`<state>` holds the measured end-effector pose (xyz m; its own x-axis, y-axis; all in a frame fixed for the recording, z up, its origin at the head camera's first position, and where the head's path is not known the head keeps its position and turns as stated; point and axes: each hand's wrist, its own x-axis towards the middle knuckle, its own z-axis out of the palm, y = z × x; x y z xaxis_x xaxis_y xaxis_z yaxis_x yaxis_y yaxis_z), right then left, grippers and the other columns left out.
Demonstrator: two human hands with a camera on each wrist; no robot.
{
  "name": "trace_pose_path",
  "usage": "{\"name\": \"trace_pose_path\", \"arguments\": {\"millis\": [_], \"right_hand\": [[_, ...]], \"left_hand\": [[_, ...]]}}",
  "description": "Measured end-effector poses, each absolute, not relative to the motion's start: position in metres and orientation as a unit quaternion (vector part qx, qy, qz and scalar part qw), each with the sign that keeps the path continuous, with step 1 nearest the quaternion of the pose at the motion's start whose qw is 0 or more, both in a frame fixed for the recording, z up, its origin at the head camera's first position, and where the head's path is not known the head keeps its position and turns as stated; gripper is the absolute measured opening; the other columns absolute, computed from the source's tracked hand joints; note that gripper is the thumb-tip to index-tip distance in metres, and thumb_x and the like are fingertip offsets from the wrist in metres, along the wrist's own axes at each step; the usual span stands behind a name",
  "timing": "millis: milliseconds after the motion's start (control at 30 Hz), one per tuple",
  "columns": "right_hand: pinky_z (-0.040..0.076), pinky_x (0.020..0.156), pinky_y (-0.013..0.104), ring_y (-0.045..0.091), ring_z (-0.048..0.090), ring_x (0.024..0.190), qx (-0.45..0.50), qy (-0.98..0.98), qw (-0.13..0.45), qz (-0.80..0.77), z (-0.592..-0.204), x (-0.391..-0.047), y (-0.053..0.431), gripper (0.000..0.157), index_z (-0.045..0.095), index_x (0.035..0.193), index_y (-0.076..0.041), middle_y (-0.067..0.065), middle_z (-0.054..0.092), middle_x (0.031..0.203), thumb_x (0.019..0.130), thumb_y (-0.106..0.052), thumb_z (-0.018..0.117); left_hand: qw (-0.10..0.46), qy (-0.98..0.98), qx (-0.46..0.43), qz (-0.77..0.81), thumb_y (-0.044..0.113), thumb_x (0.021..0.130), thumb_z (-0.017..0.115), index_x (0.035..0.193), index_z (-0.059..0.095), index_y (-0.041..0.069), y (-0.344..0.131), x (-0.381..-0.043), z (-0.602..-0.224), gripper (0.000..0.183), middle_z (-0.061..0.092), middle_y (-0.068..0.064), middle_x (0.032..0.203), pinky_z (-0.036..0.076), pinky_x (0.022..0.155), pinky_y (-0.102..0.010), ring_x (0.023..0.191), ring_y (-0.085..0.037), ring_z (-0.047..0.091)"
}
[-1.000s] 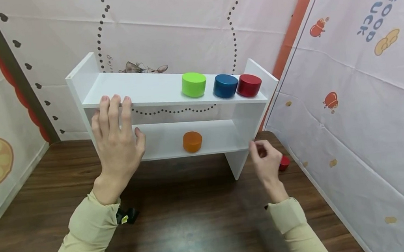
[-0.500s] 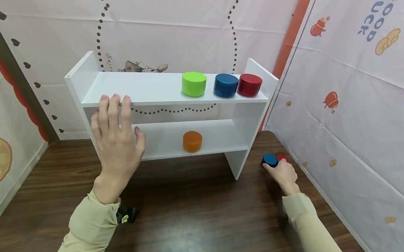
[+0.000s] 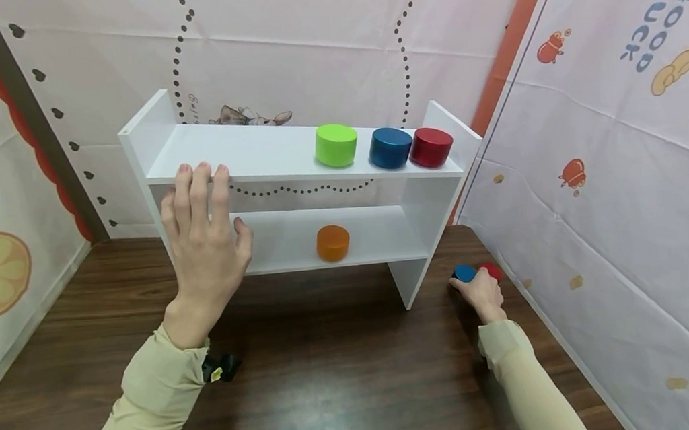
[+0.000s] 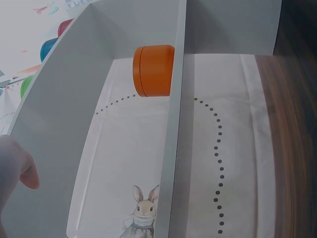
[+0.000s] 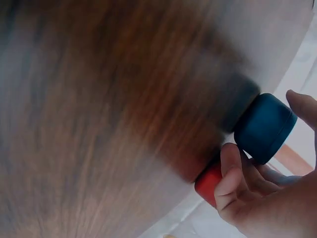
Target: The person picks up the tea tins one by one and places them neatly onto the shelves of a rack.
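Note:
My left hand [image 3: 204, 253] touches the front edge of the white two-tier shelf [image 3: 248, 148] at its left end, fingers nearly straight; its thumb shows at lower left in the left wrist view. My right hand [image 3: 482, 293] grips a blue round tin [image 3: 464, 273] on the table, to the right of the shelf. In the right wrist view its thumb and curled fingers lie on opposite sides of that tin [image 5: 266, 129]. Beside it a red tin [image 3: 491, 271] is partly hidden behind the fingers.
Green [image 3: 336, 145], dark blue [image 3: 390, 148] and red tins [image 3: 432, 147] stand on the upper tier, towards the right. An orange tin [image 3: 332, 243] stands on the lower tier. Printed cloth [image 3: 642, 218] hangs around the dark wooden table [image 3: 332, 371].
My right hand has moved right and down from the shelf's right end to the blue tin, which came into view half a second ago. The left hand keeps its place; the head view shifts slightly.

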<state>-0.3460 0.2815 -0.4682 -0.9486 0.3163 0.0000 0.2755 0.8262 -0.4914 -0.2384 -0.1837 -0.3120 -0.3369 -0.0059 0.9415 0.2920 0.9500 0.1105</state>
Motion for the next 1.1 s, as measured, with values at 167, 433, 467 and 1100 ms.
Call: {"name": "trace_pose_path", "arguments": {"millis": [167, 433, 467, 1100], "right_hand": [[0.047, 0.082, 0.056, 0.047, 0.057, 0.105, -0.144, -0.956, 0.040, 0.254, -0.470, -0.343, 0.280, 0.071, 0.043, 0.125, 0.007, 0.033, 0.055, 0.119, 0.083, -0.045, 0.066], [0.048, 0.085, 0.055, 0.046, 0.059, 0.104, -0.105, -0.959, 0.061, 0.256, -0.467, -0.332, 0.274, 0.073, 0.045, 0.128, 0.007, 0.032, 0.057, 0.121, 0.083, -0.047, 0.066], [0.048, 0.085, 0.055, 0.045, 0.060, 0.103, -0.100, -0.959, 0.066, 0.257, -0.466, -0.330, 0.273, 0.073, 0.046, 0.129, 0.006, 0.032, 0.057, 0.121, 0.083, -0.047, 0.066], [0.050, 0.084, 0.047, 0.034, 0.061, 0.098, -0.015, -0.947, 0.112, 0.300, -0.415, -0.293, 0.255, 0.070, 0.050, 0.128, 0.003, 0.025, 0.062, 0.118, 0.084, -0.049, 0.067]], "left_hand": [[0.569, -0.806, -0.090, -0.132, 0.002, 0.078, 0.055, 0.145, 0.039, 0.007, -0.183, -0.239, -0.313, 0.070, 0.040, -0.019, 0.148, 0.022, 0.111, -0.055, 0.146, -0.033, 0.024], [0.573, -0.805, -0.087, -0.128, 0.001, 0.075, 0.058, 0.145, 0.039, 0.007, -0.182, -0.239, -0.313, 0.072, 0.040, -0.019, 0.147, 0.023, 0.110, -0.055, 0.146, -0.033, 0.025], [0.574, -0.804, -0.087, -0.128, 0.001, 0.075, 0.058, 0.145, 0.039, 0.007, -0.182, -0.239, -0.313, 0.073, 0.041, -0.019, 0.147, 0.023, 0.110, -0.055, 0.146, -0.033, 0.026], [0.575, -0.803, -0.086, -0.134, 0.004, 0.078, 0.054, 0.145, 0.039, 0.007, -0.182, -0.239, -0.312, 0.068, 0.040, -0.019, 0.147, 0.022, 0.111, -0.055, 0.146, -0.033, 0.025]]}}
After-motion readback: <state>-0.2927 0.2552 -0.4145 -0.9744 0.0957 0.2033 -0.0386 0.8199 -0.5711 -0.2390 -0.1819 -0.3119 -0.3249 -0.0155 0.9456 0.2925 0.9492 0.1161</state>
